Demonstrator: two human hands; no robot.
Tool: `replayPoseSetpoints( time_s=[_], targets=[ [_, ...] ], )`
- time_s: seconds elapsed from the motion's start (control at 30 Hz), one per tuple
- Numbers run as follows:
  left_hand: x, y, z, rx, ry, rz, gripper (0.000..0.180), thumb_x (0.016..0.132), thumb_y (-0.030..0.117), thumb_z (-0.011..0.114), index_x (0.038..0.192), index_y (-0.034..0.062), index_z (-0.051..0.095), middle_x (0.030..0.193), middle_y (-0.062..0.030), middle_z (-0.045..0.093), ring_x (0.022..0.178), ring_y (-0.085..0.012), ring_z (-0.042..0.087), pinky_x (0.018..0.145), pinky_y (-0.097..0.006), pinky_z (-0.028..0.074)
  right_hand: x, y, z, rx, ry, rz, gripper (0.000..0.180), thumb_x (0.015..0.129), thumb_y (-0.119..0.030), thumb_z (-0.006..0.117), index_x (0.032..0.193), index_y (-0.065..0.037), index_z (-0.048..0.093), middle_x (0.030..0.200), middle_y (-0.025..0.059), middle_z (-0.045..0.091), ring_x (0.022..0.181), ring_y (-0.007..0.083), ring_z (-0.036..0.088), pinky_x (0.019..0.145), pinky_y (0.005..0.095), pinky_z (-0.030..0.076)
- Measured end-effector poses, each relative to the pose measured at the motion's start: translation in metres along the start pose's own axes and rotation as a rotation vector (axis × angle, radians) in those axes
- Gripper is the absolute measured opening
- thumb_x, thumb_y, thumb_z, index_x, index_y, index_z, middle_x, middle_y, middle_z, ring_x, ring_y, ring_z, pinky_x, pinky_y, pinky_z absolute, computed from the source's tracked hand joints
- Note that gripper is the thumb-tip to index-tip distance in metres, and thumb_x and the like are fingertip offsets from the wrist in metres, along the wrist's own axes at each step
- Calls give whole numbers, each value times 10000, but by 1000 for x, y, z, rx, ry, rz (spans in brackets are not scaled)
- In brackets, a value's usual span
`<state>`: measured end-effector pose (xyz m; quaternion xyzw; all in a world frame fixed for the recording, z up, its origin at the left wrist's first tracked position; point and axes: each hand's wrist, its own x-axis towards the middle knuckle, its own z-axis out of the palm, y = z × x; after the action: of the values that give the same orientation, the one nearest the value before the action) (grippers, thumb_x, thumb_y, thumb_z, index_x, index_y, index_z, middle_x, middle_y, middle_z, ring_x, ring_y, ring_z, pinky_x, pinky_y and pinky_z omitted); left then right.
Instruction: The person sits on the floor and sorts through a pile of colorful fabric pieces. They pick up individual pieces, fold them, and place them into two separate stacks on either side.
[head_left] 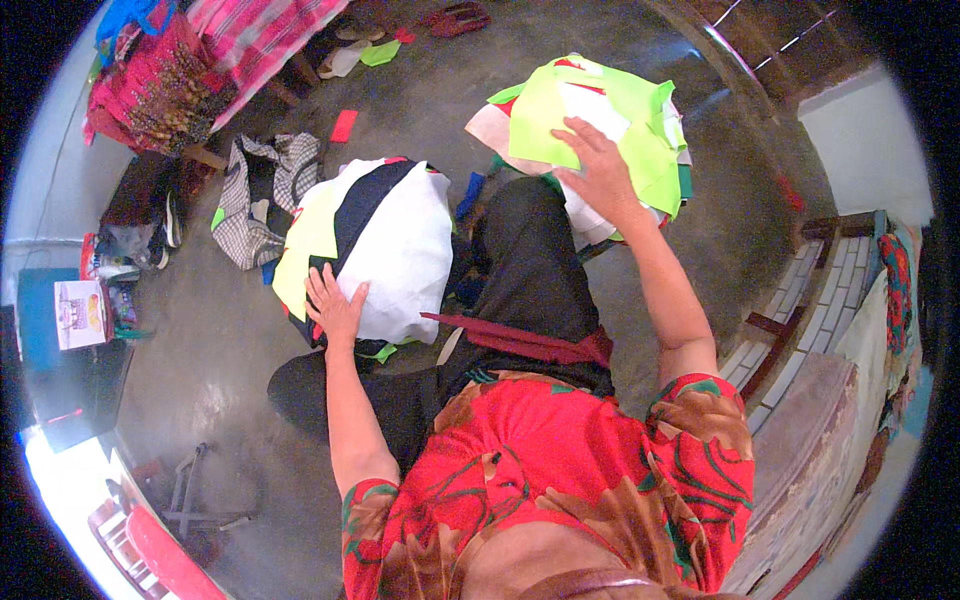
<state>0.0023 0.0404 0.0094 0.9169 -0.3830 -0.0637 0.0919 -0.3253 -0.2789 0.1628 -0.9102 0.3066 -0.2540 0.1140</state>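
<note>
Two heaps of cut fabric pieces lie on the floor, one on each side of my bent knee. My left hand (337, 306) rests with fingers spread on the near edge of the left heap, where a large white piece (405, 255), a black strip (368, 212) and a pale yellow piece (309, 250) show on top. Farther off, my right hand (600, 175) lies with fingers apart over the near side of the right heap. Bright lime-green pieces (545, 112) cover most of that heap, with white and some red showing between them. Neither hand grips anything that I can see.
A checked cloth (240, 205) lies crumpled beyond the left heap, near a small red scrap (344, 126). Pink checked fabric (265, 45) hangs at the far left. A slatted wooden frame (805, 300) stands on the right, and a red chair (170, 555) at the lower left.
</note>
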Motion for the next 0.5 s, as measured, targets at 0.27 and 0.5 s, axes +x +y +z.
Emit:
replayPoseSetpoints(
  time_s=[0.27,0.5],
  targets=[
    [-2,-1,1,-6,38,17,883,755,636,541,1405,118,243,1471,-165,174,1368,-340,116,1037,-587,119,0,0,50,-215,22,12,522,734,-137,660,1232,-111,508,1315,117,452,1240,302,395,1015,432,304],
    [-1,1,0,1,51,-20,882,755,654,517,1408,131,242,1488,-143,142,1381,-319,82,1053,-578,89,3,-7,49,-186,106,-31,406,726,-107,660,1125,-99,588,1155,143,556,1081,328,503,937,418,390]
  ],
)
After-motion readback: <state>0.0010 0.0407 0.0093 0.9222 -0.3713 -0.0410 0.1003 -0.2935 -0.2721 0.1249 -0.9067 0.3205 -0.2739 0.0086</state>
